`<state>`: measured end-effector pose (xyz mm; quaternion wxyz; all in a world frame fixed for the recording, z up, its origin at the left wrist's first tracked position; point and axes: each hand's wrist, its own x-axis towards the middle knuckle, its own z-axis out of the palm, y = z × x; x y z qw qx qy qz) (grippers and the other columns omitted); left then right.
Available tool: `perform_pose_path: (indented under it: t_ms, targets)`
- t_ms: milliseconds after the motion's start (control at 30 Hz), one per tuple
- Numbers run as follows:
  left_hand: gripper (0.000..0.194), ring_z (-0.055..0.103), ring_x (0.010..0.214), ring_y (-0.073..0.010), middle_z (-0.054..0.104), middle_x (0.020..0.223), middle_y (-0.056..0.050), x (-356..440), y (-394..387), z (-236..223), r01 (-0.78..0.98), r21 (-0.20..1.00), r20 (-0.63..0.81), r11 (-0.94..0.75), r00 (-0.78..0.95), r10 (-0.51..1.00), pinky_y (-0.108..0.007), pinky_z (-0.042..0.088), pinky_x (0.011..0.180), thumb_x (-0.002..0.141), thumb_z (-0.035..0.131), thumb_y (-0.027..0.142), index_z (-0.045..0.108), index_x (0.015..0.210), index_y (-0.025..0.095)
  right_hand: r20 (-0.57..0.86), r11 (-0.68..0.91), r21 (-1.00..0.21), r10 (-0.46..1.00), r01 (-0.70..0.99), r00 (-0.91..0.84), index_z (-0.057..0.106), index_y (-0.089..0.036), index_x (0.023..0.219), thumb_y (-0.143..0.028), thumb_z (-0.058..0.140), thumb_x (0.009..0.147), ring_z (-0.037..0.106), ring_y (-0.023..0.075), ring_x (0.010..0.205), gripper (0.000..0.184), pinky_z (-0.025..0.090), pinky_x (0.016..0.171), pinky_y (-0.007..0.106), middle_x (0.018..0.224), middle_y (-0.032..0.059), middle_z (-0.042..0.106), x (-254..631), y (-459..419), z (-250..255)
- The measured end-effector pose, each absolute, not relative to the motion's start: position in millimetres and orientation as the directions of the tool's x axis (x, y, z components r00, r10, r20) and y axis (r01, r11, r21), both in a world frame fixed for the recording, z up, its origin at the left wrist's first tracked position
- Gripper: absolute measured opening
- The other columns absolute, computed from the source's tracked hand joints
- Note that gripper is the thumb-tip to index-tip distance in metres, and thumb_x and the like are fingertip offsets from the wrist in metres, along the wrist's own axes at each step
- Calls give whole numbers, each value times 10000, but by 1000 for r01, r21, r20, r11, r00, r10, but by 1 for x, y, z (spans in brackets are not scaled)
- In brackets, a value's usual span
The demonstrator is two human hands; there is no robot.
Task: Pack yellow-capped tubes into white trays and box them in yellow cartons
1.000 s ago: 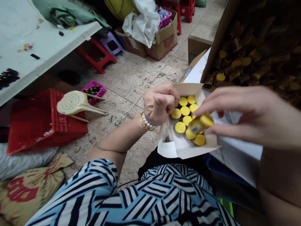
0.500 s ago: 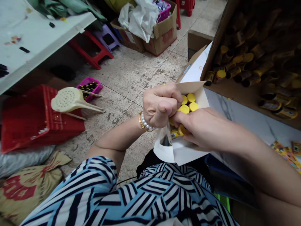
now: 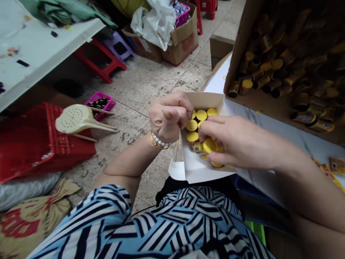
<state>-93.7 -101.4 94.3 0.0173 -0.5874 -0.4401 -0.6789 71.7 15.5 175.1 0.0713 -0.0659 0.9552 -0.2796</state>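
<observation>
My left hand [image 3: 167,117] is a closed fist at the carton's near left corner, pinching the top of a clear plastic sleeve [image 3: 178,154]. An open white carton [image 3: 201,171] rests on my lap, packed with yellow-capped bottles [image 3: 201,115] standing upright. My right hand [image 3: 237,142] reaches into the carton, its fingers closed around one labelled bottle [image 3: 208,145] among the others. To my right, a large cardboard box [image 3: 285,79] holds many loose bottles with yellow caps and gold labels.
A red plastic crate [image 3: 40,144] and a beige plastic stool [image 3: 78,118] lie on the tiled floor at left, near a pink tray [image 3: 99,104] of small black items. A white tabletop [image 3: 35,46] juts in overhead. Cardboard boxes and red stools stand farther off.
My right hand has come down from above the carton and now has its bottle among the others inside. The view has drifted slightly, and my left hand still grips the plastic.
</observation>
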Motion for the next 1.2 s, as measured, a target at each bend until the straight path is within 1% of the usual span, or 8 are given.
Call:
perform_pose_path:
  t_ms: [300,500,667,767,900,1067,1133,1200]
  targets:
    - [758,471,505,-107,502,542,-44,-85,-98,102,583,573,814,-576,-325,481,-346,316,536,1039,317,583,449,414,175,-35,833,-546,-127,-87,-991,666,-136,994,-323,692,890,559,161,819,215,392,718,277,980,66,638,64,-5,166]
    - [704,459,519,-95,523,569,-36,-86,-99,99,601,534,832,-595,-252,493,-330,333,541,1051,352,526,422,447,170,-226,882,-468,-174,-49,-959,700,-168,981,-319,675,911,599,160,768,168,328,620,288,1000,59,680,61,-11,155]
    - [648,463,546,-98,522,587,-28,-85,-102,99,616,534,831,-579,-258,492,-333,342,566,1044,393,518,413,495,174,-147,936,-341,-149,-91,-978,609,-143,1206,-315,643,907,640,192,736,346,247,550,314,1024,68,721,62,-20,149]
    - [644,457,544,-95,523,575,-27,-86,-101,99,612,516,844,-600,-245,477,-326,345,563,1051,387,495,422,495,171,-147,947,-266,-226,-181,-963,617,-147,1174,-314,586,938,669,215,767,291,247,531,317,1032,88,717,64,-22,149]
    - [633,467,525,-108,533,567,-33,-88,-94,96,590,505,855,-631,-237,462,-341,354,546,1042,422,465,448,479,176,-58,965,-190,-197,-183,-979,613,-117,1117,-194,445,988,669,219,731,225,308,515,326,984,119,711,65,-26,144]
    - [698,488,523,-102,511,542,-29,-89,-90,93,581,551,831,-599,-315,458,-357,324,534,1064,353,477,423,442,168,6,964,-223,-146,-144,-989,592,-106,1184,-143,363,1004,663,216,709,293,347,521,322,947,106,718,63,-28,138]
    - [714,486,551,-90,502,566,-22,-92,-91,91,568,600,798,-564,-372,474,-356,322,556,1059,334,522,426,452,158,-27,946,-274,-189,-174,-982,611,-127,1176,-179,442,988,654,205,717,258,349,545,305,941,85,729,63,-22,146]
    - [732,491,596,-89,529,615,-25,-97,-93,90,507,636,767,-583,-327,552,-360,344,600,1041,294,586,471,476,156,-36,924,-329,-218,-194,-975,650,-156,1101,-283,555,968,639,184,731,207,357,572,291,950,70,737,67,-6,162]
